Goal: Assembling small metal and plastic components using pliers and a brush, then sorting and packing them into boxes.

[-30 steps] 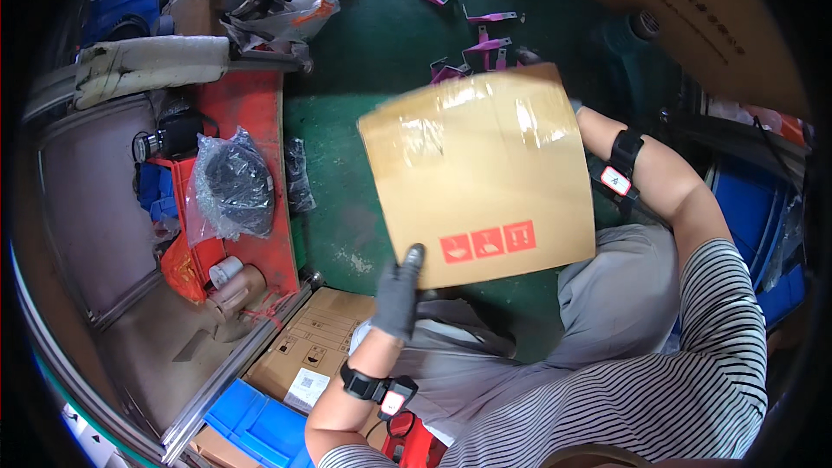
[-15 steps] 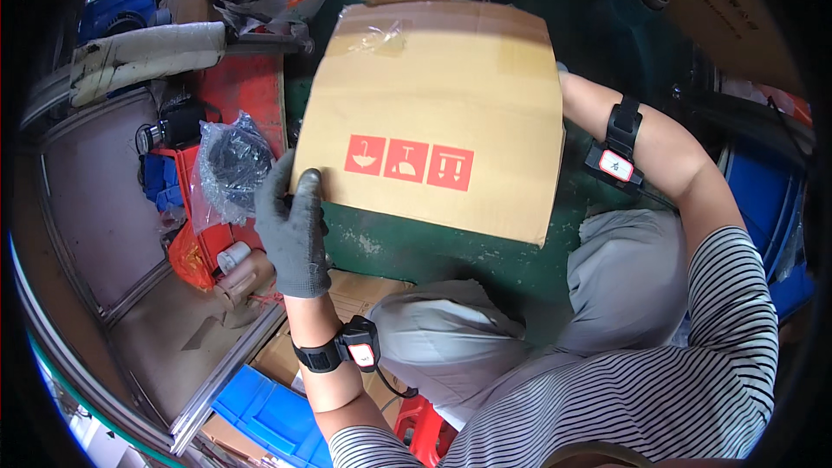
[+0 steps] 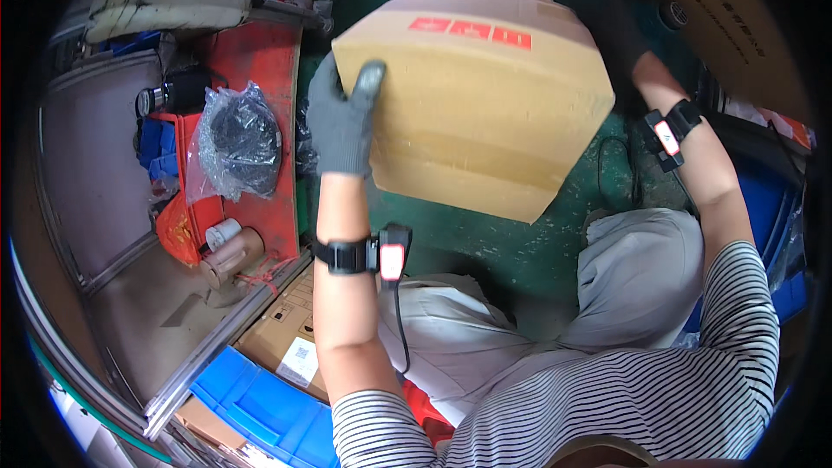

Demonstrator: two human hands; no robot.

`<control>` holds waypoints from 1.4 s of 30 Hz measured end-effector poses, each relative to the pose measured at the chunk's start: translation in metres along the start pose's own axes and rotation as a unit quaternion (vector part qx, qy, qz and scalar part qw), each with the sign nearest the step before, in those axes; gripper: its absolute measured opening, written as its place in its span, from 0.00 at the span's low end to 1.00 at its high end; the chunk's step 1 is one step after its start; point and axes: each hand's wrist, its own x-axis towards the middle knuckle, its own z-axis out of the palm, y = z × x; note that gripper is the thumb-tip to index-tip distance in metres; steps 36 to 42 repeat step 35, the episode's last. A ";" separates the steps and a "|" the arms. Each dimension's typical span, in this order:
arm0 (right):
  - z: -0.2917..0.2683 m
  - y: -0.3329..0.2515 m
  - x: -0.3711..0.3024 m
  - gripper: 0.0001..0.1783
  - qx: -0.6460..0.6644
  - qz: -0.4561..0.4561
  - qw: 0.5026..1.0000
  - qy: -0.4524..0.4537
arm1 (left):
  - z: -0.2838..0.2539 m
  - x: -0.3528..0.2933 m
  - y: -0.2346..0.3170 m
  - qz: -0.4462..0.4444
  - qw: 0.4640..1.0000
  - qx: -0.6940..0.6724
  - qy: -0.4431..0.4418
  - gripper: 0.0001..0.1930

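A brown cardboard box (image 3: 485,113) is tilted in front of me above the green floor, its plain side facing me and red printed symbols on the face beyond. My left hand (image 3: 345,117), in a grey glove, grips the box's left edge with the thumb on the near side; its other fingers are mostly hidden. My right hand (image 3: 626,30), in a dark glove, is beside the box's far right edge, seemingly apart from it. Shadow and blur obscure its fingers. Both forearms wear black strapped devices.
On the left, a red surface (image 3: 264,52) carries a plastic-wrapped black item (image 3: 243,143). A tan cup-like container (image 3: 232,257) lies below it. A blue bin (image 3: 260,407) is at lower left. A large carton (image 3: 693,0) stands at upper right.
The box has tipped, turning its printed face away and bringing a plain side toward me. My left hand has moved up and right with it. My right hand has emerged from behind the box.
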 end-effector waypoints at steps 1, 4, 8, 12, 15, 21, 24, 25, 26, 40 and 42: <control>-0.009 -0.003 0.010 0.21 -0.062 -0.083 0.994 -0.032 | -0.002 0.006 -0.004 0.002 0.994 0.104 0.015 0.31; -0.035 -0.012 0.032 0.25 -0.243 -0.325 0.907 -0.112 | 0.013 0.009 -0.010 -0.072 0.997 -0.033 -0.001 0.33; 0.038 -0.052 -0.108 0.31 -0.368 -0.470 0.726 -0.342 | -0.004 -0.012 -0.035 -0.098 0.991 -0.082 0.030 0.35; 0.067 -0.029 -0.113 0.40 -0.636 -0.441 0.598 -0.210 | -0.008 -0.026 -0.004 -0.201 0.976 -0.081 -0.013 0.36; 0.068 -0.062 -0.098 0.44 -0.657 -0.291 0.676 -0.162 | -0.021 -0.053 -0.018 -0.383 0.892 -0.239 0.033 0.37; 0.082 -0.061 -0.076 0.33 -0.595 -0.294 0.725 -0.187 | -0.019 -0.099 -0.035 -0.420 0.830 -0.363 -0.052 0.40; 0.084 -0.051 -0.073 0.37 -0.603 -0.282 0.723 -0.184 | -0.029 -0.108 -0.026 -0.387 0.865 -0.319 0.008 0.36; 0.081 -0.050 -0.072 0.38 -0.607 -0.277 0.723 -0.180 | -0.034 -0.112 -0.020 -0.386 0.875 -0.290 0.029 0.34; 0.079 -0.051 -0.075 0.40 -0.609 -0.275 0.723 -0.177 | -0.043 -0.113 -0.011 -0.369 0.884 -0.287 0.027 0.32; 0.095 -0.099 -0.156 0.44 -0.577 -0.252 0.743 -0.226 | -0.157 -0.123 0.088 -0.188 0.973 -0.122 0.051 0.34; 0.095 -0.099 -0.156 0.44 -0.577 -0.252 0.743 -0.226 | -0.157 -0.123 0.088 -0.188 0.973 -0.122 0.051 0.34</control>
